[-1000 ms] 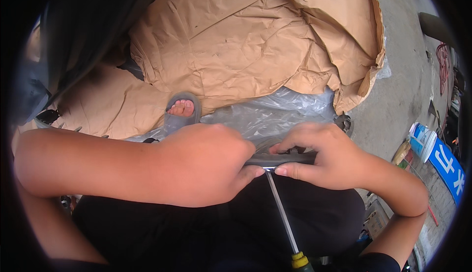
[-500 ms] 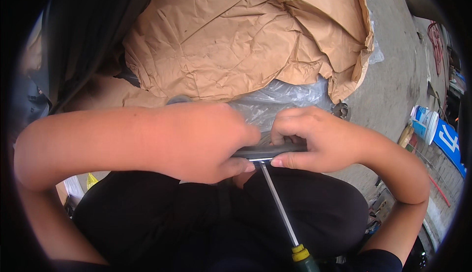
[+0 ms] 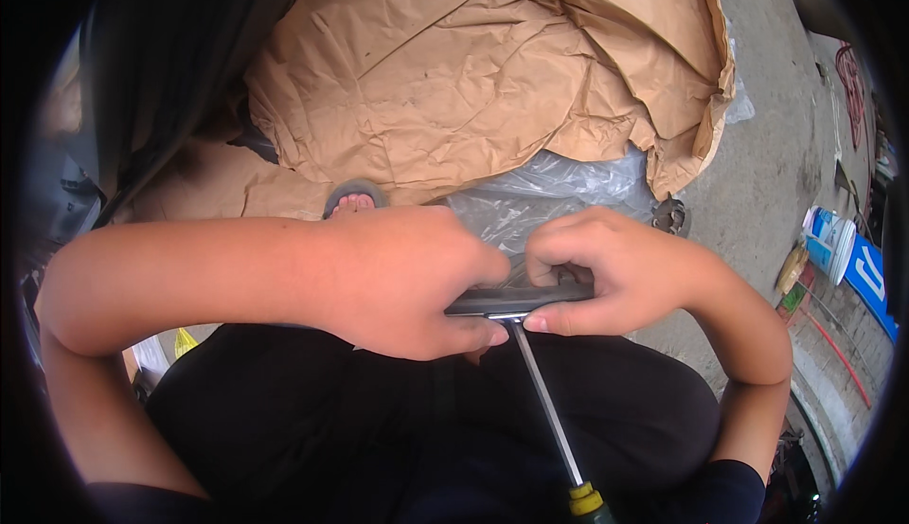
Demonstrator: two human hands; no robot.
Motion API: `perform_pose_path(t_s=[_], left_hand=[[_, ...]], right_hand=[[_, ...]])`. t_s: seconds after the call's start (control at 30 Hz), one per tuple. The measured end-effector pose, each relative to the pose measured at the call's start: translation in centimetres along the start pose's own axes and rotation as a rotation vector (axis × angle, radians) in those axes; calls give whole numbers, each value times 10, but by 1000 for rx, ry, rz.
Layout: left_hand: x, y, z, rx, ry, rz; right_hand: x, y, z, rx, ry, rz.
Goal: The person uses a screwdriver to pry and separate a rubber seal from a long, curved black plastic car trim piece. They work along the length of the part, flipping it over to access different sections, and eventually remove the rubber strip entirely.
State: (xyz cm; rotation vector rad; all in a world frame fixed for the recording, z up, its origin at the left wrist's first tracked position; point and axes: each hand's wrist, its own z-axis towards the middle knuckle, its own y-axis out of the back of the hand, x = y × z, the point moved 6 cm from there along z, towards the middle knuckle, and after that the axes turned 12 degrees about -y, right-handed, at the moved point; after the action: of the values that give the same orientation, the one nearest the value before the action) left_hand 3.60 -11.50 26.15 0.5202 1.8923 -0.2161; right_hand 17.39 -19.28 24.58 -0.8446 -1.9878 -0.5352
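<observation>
In front of my lap, a dark, bar-like strip [image 3: 519, 299] is pinched at both ends. My left hand [image 3: 421, 283] closes round its left end, thumb underneath; my right hand [image 3: 611, 278] grips the right end with curled fingers above and thumb below. Between the two thumbs, a screwdriver [image 3: 551, 406] meets the strip's lower edge, beside a small shiny metal edge. Its steel shaft slants down to a yellow and dark green handle, cut off by the lower rim. No fingers wrap the handle. How the tip sits against the strip is hard to make out.
Crumpled brown paper [image 3: 454, 79] spreads ahead, with clear plastic sheeting [image 3: 559, 188] under its near edge. A sandalled foot [image 3: 352, 198] shows behind my left wrist. To the right are concrete floor [image 3: 772, 136], a white and blue bucket [image 3: 829, 245] and a red rod [image 3: 838, 358].
Both hands, the strip and the screwdriver sit slightly lower in view. My left thumb has shifted right, toward the screwdriver's shaft. More of the sandalled foot now shows.
</observation>
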Motion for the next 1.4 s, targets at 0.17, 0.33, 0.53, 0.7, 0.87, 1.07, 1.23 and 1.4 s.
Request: perform_pose_path(t_s=[0.17,0.33,0.53,0.7,0.87,1.07,1.23,1.4], left_hand=[[-4,-1,3,-43,-60,-41],[-4,-2,2,-81,-88,-71],[-3,10,5,-147,-164,-5],[16,32,-2,-58,9,-103],[22,43,-7,-44,-7,-171],[17,39,-11,-57,62,-346],[10,45,0,-40,31,-324],[6,53,-2,14,105,-396]], right_hand=[[-1,-1,3,11,50,38],[-1,-5,3,16,46,33],[2,14,-14,-163,-27,-95],[46,23,-49,-503,257,-593],[70,0,-49,-571,435,-271],[67,-4,-36,-614,574,201],[69,3,-34,-718,584,427],[73,13,-31,-698,625,519]])
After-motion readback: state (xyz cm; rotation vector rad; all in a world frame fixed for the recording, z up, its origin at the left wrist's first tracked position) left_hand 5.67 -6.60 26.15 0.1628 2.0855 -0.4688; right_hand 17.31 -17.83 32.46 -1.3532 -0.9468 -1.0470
